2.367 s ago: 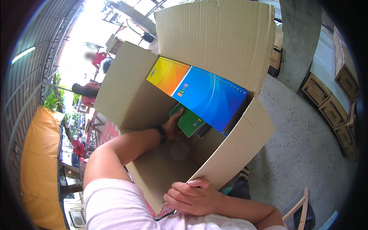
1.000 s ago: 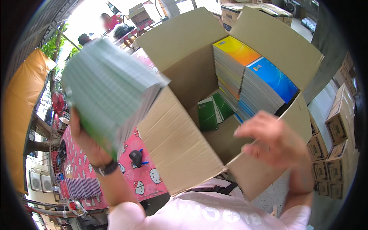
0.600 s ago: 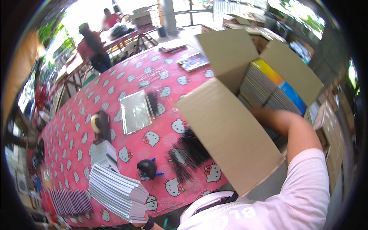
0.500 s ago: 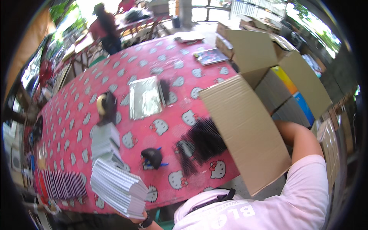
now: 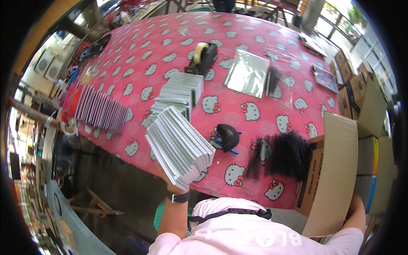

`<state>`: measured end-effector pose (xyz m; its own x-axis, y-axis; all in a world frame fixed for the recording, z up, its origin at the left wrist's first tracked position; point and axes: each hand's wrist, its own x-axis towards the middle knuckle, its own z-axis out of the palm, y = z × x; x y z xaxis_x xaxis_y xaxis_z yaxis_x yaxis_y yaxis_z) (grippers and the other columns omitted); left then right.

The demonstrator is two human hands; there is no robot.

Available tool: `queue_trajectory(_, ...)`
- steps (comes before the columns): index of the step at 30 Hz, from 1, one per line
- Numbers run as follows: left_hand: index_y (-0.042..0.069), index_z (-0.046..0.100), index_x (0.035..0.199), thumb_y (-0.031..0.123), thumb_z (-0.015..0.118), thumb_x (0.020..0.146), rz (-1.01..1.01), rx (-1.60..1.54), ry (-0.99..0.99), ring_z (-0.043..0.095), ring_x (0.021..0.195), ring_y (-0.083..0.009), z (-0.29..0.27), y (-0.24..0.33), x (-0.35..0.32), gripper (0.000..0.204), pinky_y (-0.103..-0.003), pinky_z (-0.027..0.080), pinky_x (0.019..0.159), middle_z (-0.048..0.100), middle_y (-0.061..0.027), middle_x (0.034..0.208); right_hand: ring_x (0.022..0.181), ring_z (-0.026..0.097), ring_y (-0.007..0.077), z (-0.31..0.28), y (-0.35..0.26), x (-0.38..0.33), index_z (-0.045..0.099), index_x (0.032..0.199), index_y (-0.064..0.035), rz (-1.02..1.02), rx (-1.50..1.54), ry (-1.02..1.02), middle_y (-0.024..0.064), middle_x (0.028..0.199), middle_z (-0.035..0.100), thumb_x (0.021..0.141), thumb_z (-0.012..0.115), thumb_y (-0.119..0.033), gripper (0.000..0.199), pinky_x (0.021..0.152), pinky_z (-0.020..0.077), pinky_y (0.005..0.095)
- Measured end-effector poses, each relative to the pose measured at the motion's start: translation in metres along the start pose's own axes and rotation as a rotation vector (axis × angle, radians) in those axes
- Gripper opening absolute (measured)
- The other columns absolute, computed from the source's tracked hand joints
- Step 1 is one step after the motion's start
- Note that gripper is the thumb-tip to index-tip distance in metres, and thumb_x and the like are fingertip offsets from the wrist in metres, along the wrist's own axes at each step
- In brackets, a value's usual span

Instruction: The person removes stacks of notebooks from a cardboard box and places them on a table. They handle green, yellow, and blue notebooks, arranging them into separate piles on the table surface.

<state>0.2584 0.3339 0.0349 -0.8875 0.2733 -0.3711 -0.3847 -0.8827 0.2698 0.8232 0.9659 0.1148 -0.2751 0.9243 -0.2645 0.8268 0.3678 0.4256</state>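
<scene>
Notebook stack [image 5: 180, 146] held fanned above bench [image 5: 140, 55] edge, near second stack [image 5: 178, 91]. Left hand [image 5: 170, 180] grip closed under its lower end. Right hand behind box flap [image 5: 329, 174]; grip state indeterminate. Risk: one-end hold lets notebooks slide out.

Pale pink T-shirt [image 5: 238, 231], black wristwatch [image 5: 177, 197], black chest strap [image 5: 231, 214].

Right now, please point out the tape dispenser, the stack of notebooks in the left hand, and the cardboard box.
tape dispenser [image 5: 202, 57], head view, on its dark body.
stack of notebooks [image 5: 180, 146], head view, on the page edges.
cardboard box [image 5: 335, 170], head view, on its near flap.
</scene>
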Motion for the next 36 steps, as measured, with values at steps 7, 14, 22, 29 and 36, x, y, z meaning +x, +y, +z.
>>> queue_trajectory(7, 0.006, 0.037, 0.131, 0.037, 0.047, 0.088, -0.038, -0.194, 0.057, 0.045, 0.116, -0.0258, -0.05, -0.001, 0.004, 0.054, -0.042, 0.033, 0.1, 0.042, -0.0097, 0.131, 0.104, 0.056, 0.0268, -0.014, 0.007, 0.037, 0.035, 0.132, -0.0016, -0.047, -0.042, 0.116, 0.0161, 0.126, 0.048, 0.086, 0.057, -0.028, 0.057, 0.087, 0.0467, 0.038)
queue_trajectory(14, 0.005, 0.047, 0.123, 0.046, 0.051, 0.082, 0.046, -0.05, -0.41, 0.048, 0.111, -0.0254, -0.033, 0.041, 0.02, 0.058, -0.041, 0.037, 0.096, 0.05, -0.0086, 0.124, 0.104, 0.057, 0.0254, -0.074, -0.007, 0.041, 0.032, 0.134, -0.0022, -0.332, -0.119, 0.632, 0.0155, 0.128, 0.047, 0.087, 0.057, -0.025, 0.058, 0.086, 0.0477, 0.0374)
queue_trajectory(22, 0.006, 0.046, 0.123, 0.043, 0.049, 0.082, 0.032, -0.013, -0.347, 0.049, 0.108, -0.0262, -0.056, 0.131, 0.11, 0.056, -0.041, 0.038, 0.094, 0.05, -0.0091, 0.122, 0.102, 0.054, 0.0282, -0.272, -0.292, -0.211, 0.037, 0.126, -0.0011, -0.64, 0.589, 0.71, 0.0167, 0.119, 0.048, 0.08, 0.061, -0.011, 0.053, 0.086, 0.045, 0.0374)
queue_trajectory(29, 0.008, 0.045, 0.124, 0.046, 0.048, 0.08, 0.05, 0.012, -0.295, 0.05, 0.106, -0.0268, -0.053, 0.215, 0.118, 0.058, -0.042, 0.041, 0.091, 0.049, -0.0093, 0.121, 0.095, 0.05, 0.0307, -0.307, -0.662, -0.322, 0.046, 0.103, -0.001, -1.334, 0.345, 0.066, 0.0161, 0.098, 0.049, 0.068, 0.061, 0.005, 0.039, 0.083, 0.0421, 0.039)
queue_trajectory(36, 0.009, 0.044, 0.124, 0.048, 0.048, 0.078, 0.032, 0.103, -0.188, 0.052, 0.103, -0.0273, -0.069, 0.228, 0.066, 0.061, -0.043, 0.044, 0.088, 0.049, -0.0095, 0.121, 0.109, 0.041, 0.026, -0.2, -0.811, -0.304, 0.034, 0.129, -0.0055, -1.386, 0.283, 0.667, 0.0109, 0.12, 0.041, 0.071, 0.068, -0.024, 0.07, 0.091, 0.0343, 0.0415)
